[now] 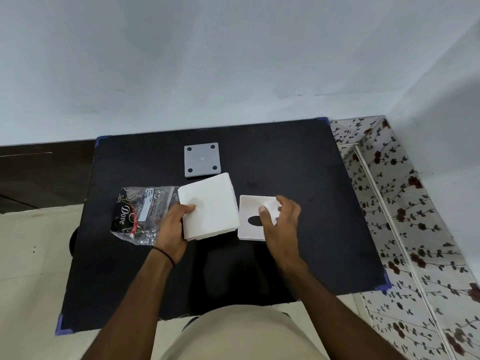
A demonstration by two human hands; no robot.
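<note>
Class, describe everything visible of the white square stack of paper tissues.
The white square stack of paper tissues looks soft and matte, its thin layers showing along the near edge. It lies slightly askew over the black table. The left hand grips its near-left corner, thumb on top. A clear plastic wrapper lies left, a white square box with an oval hole right.

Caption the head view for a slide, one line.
Left hand holds a white napkin stack, right hand grips the white slotted box; plastic wrapper and grey plate lie on the black table.
</note>
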